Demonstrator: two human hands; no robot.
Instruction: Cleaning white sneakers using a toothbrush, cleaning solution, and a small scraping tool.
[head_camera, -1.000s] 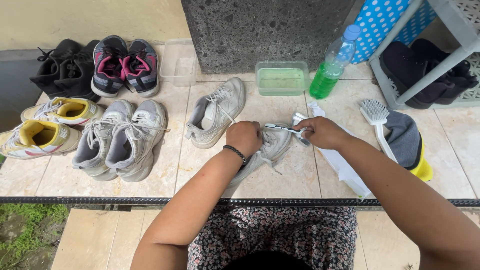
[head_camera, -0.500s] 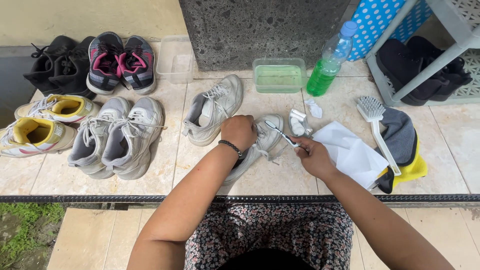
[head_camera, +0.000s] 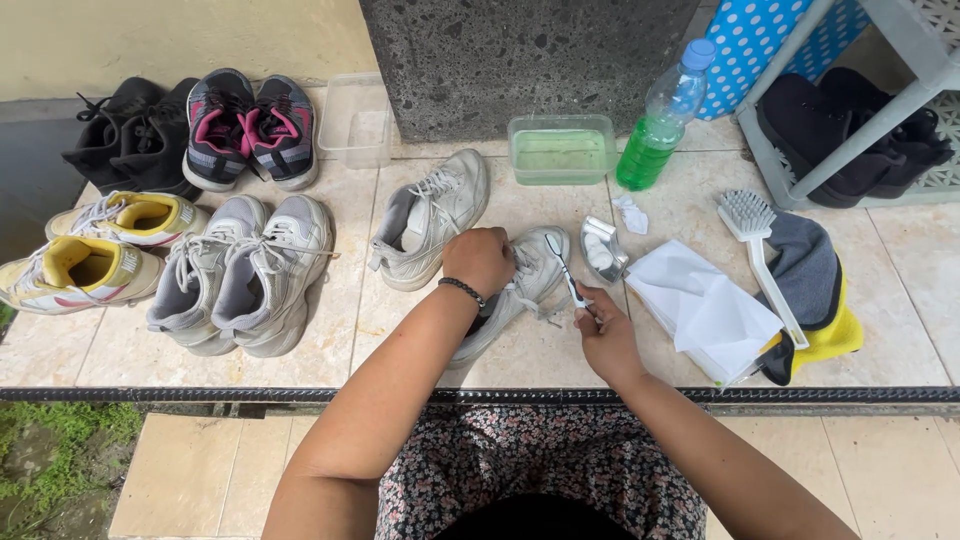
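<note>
On the tiled ledge just ahead of our knees lies the white sneaker (head_camera: 520, 285), tipped on its side with the toe pointing up and right, and our left hand (head_camera: 480, 262) is closed over its upper, pinning it so it cannot slide while we work. Our right hand (head_camera: 603, 335) is wrapped around the handle of a small toothbrush (head_camera: 565, 272), whose head reaches toward the shoe's toe; whether the bristles touch the rubber we cannot tell. The two hands sit near each other but apart, one steadying, one holding the tool.

Just beside the shoe's toe rests a small opened tin (head_camera: 601, 250) of white paste, close enough for the brush to dip into. Its mate, the other white sneaker (head_camera: 430, 215), stands upright to the left. Farther right lie folded white paper (head_camera: 700, 310), a long-handled scrub brush (head_camera: 760, 240) and a grey-and-yellow cloth (head_camera: 815, 290) (all within arm's reach). Against the dark stone wall stand a clear tub of greenish liquid (head_camera: 560, 150) and a bottle of green liquid (head_camera: 662, 125).

Leftward, other pairs wait in rows: grey sneakers (head_camera: 245, 270), yellow-lined ones (head_camera: 95, 245), black-and-pink ones (head_camera: 245, 125) and a black pair (head_camera: 120, 130). We sit at the edge of a beige tiled floor (head_camera: 900, 340), with grass (head_camera: 50, 460) below on the left.
</note>
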